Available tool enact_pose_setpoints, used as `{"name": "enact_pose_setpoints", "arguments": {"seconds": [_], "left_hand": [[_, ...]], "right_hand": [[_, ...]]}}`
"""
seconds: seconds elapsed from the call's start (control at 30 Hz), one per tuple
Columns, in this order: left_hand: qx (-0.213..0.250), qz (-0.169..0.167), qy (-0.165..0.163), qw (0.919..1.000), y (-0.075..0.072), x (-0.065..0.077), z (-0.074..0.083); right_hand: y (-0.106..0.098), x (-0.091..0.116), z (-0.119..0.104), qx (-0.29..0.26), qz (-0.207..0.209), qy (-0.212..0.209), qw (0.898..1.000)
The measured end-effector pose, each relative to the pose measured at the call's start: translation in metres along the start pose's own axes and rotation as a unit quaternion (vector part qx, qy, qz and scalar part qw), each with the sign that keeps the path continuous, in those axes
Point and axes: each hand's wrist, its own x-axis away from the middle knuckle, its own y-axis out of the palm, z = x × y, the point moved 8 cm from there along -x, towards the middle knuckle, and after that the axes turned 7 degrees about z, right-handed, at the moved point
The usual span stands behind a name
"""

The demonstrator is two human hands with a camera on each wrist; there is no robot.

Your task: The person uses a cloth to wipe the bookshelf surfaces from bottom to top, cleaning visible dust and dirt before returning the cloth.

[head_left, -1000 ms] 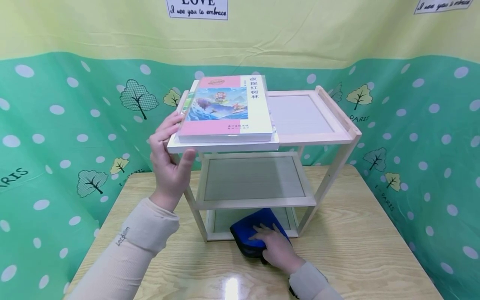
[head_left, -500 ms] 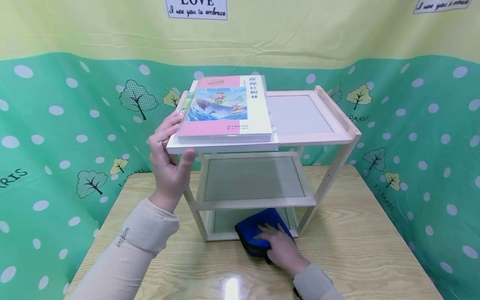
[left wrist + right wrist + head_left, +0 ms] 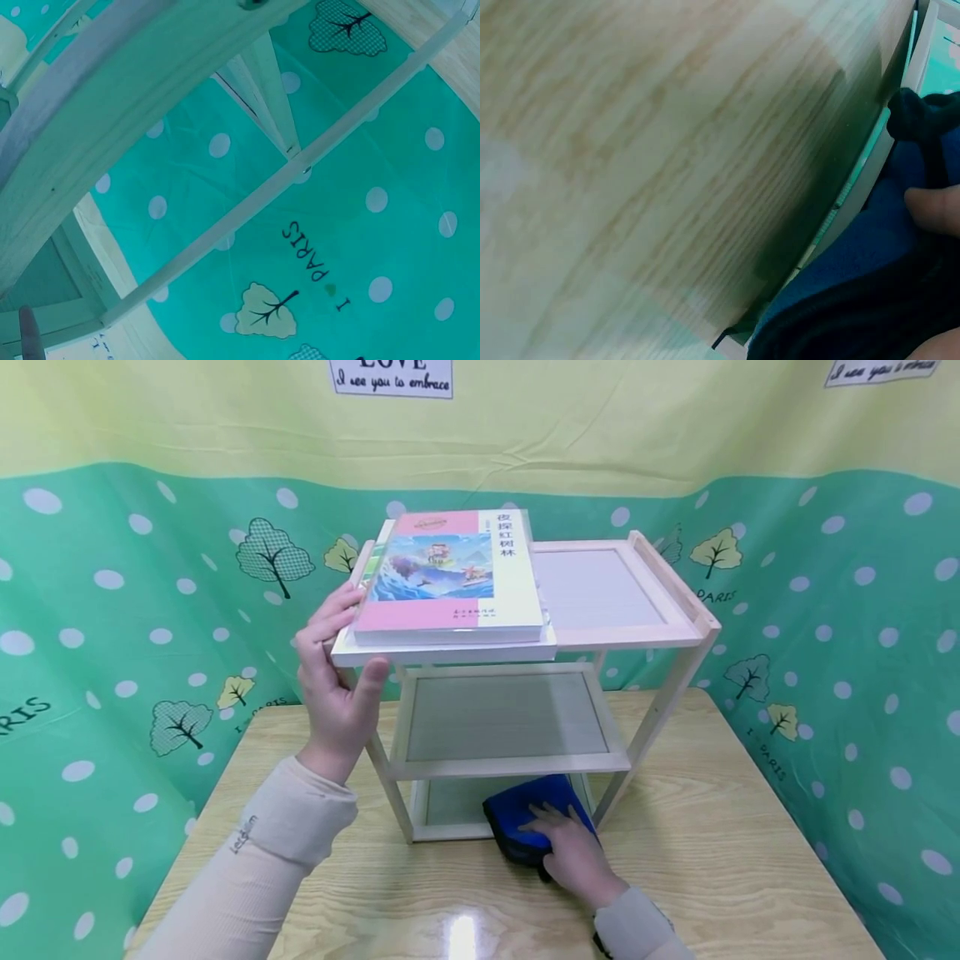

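A blue pouch with black edging (image 3: 525, 822) lies at the front of the bottom tier of a three-tier wooden shelf (image 3: 510, 768), partly over its front edge. My right hand (image 3: 573, 860) holds the pouch from above, fingers spread over its top. In the right wrist view, the thumb (image 3: 934, 210) presses its side by a black cord. My left hand (image 3: 337, 681) grips the top left corner of the shelf, fingers along the left side beside the books, thumb in front. A pink and cream book (image 3: 450, 572) lies on a larger white book (image 3: 450, 653) on the top tier.
The shelf stands on a wood-grain table (image 3: 720, 852). Its middle tier (image 3: 510, 714) hangs above the pouch, and its right front leg (image 3: 660, 718) is close to the pouch. A green and yellow patterned curtain (image 3: 840, 552) surrounds the table.
My right hand has slid the blue pouch to the right along the front of the bottom tier, toward the right leg. My left hand and the books have stayed in place.
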Motion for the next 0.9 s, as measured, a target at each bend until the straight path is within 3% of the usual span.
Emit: {"name": "enact_pose_setpoints", "arguments": {"seconds": [0.17,0.9], "left_hand": [[0.002,0.002,-0.002,1.0,-0.001,0.0,0.0],[0.006,0.008,0.001,1.0,-0.001,0.0,-0.002]], "right_hand": [[0.001,0.001,0.005,0.014,0.008,0.024,1.0],[-0.005,-0.001,0.015,0.068,0.084,0.043,0.993]]}}
